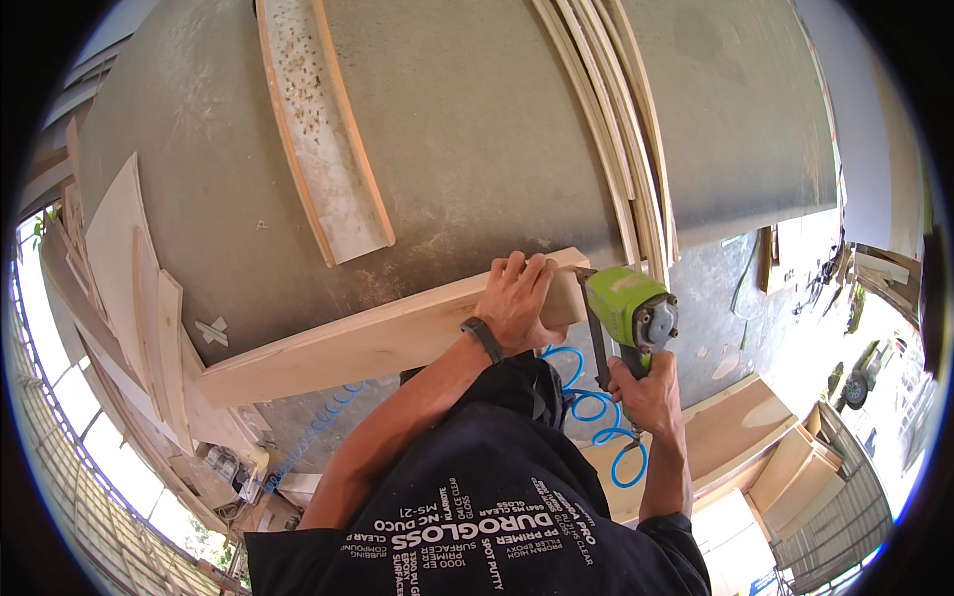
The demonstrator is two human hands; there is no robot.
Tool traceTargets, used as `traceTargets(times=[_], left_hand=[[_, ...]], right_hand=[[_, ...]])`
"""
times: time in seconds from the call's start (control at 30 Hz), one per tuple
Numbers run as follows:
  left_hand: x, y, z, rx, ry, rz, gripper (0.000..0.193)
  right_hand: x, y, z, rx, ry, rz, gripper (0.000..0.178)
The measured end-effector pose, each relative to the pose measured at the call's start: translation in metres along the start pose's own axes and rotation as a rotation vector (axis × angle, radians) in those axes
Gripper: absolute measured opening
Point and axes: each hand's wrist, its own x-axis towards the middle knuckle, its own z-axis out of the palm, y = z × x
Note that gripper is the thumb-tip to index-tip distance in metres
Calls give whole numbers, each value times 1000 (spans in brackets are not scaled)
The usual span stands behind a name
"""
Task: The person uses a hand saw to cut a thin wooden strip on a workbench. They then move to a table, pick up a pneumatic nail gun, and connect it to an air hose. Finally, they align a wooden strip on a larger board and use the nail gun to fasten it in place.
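My left hand (517, 306), with a dark band at its wrist, is wrapped over the right end of a long pale wooden board (368, 340). The board lies along the near edge of the grey tabletop (467, 129), its broad face toward me. In my right hand (648, 399) is the handle of a green and black nail gun (628, 303). Its nose meets or nearly meets the board's right end, just right of my left fingers; exact contact I cannot tell. A coiled blue air hose (593, 407) hangs below the gun.
A shallow channel-shaped wooden piece (328, 139) lies on the table at the far left of centre. Several thin wooden strips (621, 119) run across it toward the far side. Offcut panels (129, 268) lean at the left, and a brown wooden panel (730, 427) sits below right.
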Motion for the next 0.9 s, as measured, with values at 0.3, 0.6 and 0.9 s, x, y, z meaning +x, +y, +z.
traceTargets(times=[0.3, 0.6, 0.9], left_hand=[[0, -1, -1, -9, -4, -3, 91], [-1, 0, 0, 2, -4, -11, 92], [-1, -1, 1, -4, 0, -13, 92]], right_hand=[[-8, -4, 2, 47, -1, -12, 25], [-3, -1, 11, 28, -34, -14, 25], [0, 5, 10, -26, -15, -56, 27]])
